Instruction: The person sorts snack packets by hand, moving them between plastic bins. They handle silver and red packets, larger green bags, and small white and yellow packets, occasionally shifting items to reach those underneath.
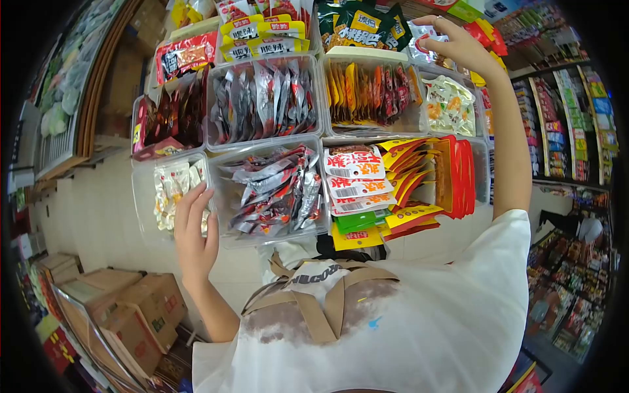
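Note:
My left hand (198, 239) is at the near left clear plastic bin (145, 196), its fingers stretched over the bin's right side beside white snack packets (173, 187). It holds nothing that I can see. At the back right, my right hand (452, 44) is bent around a white snack packet (419, 49) with red print, thumb and forefinger on either side of it. Part of that packet is hidden by the hand. Dark green snack packets (363, 26) stand just left of it, and pale packets (449, 105) fill the bin below.
Several clear bins hold silver packets (265, 98), orange and yellow packets (373, 92), and dark red packets (171, 111). Red and yellow packets (452, 177) stick up at the near right. Cardboard boxes (141, 308) stand on the floor at left; stocked shelves (570, 124) line the right.

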A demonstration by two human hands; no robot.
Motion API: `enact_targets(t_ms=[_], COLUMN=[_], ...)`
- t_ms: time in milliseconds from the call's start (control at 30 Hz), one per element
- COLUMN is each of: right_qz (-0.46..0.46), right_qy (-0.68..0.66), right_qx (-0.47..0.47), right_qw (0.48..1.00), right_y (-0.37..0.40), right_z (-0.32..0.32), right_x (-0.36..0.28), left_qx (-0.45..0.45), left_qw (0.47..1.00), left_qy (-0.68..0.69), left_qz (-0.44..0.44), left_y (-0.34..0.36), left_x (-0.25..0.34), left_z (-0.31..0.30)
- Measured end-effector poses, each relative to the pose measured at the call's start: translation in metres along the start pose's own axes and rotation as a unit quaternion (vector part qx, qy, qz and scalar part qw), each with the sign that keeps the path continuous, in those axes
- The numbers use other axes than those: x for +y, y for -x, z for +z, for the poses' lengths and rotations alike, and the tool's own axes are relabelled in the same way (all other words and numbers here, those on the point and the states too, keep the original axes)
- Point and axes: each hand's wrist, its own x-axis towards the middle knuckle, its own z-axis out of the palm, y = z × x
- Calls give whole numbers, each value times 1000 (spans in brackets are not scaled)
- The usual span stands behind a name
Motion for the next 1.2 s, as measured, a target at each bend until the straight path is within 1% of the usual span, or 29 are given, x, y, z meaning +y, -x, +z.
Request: enact_targets(t_ms=[33,67,100,200,300,333,367,433,467,500,567,600,633,700,733,767,833,900,967,1033,1067,1133,1167,1200], right_qz=[-26,-27,-33,-65,-10,-163,-176,-174,-134,-153,-122,-149,-143,-126,-117,-90,-67,-67,-67,-77,-77,-65,-64,-105], right_qy=[-7,-4,-8,-19,-30,-12,15,28,-2,-34,-27,-3,1,41,32,51,59,69,77,6,6,20,21,56], right_qx=[3,-1,-7,-24,-55,31,39,67,82,96,78,82,88,49,51,44,44,-7,-9,-46,-47,-134,-135,-96], right_qw=[1000,1000,999,997,998,986,984,982,988,983,989,985,986,990,991,994,995,995,995,996,996,989,989,988], right_y=[-5,-7,-11,-25,-42,-48,-58,-75,-81,-94,-104,-112,-115,-131,-140,-148,-150,-156,-158,-153,-150,-141,-132,-121], right_z=[2,4,6,8,11,16,16,19,24,33,42,47,51,59,66,70,70,71,76,69,64,56,58,60], right_x=[4,4,7,18,18,28,32,39,40,50,50,49,49,53,56,60,48,42,40,31,26,15,14,11], left_qx=[2,11,11,23,31,38,34,39,30,21,22,21,19,28,21,14,16,19,16,6,5,2,1,5], left_qw=[1000,1000,1000,999,999,999,999,998,998,999,998,998,997,996,996,996,996,998,998,999,999,999,999,999], left_qy=[2,-7,-11,6,15,12,2,-10,-7,-4,2,7,12,5,9,13,9,13,15,7,8,14,15,11], left_qz=[15,29,20,34,26,29,33,43,46,47,62,67,71,84,85,87,84,58,53,46,45,43,42,44], left_y=[-3,-6,-9,-15,-21,-24,-26,-33,-37,-41,-48,-51,-55,-61,-63,-64,-66,-65,-65,-66,-67,-69,-69,-70], left_x=[7,14,21,35,45,47,49,53,55,55,52,52,51,49,49,49,47,43,38,35,35,35,34,33], left_z=[3,5,7,13,18,18,18,18,17,17,19,20,21,22,22,22,21,23,25,27,26,24,24,24])
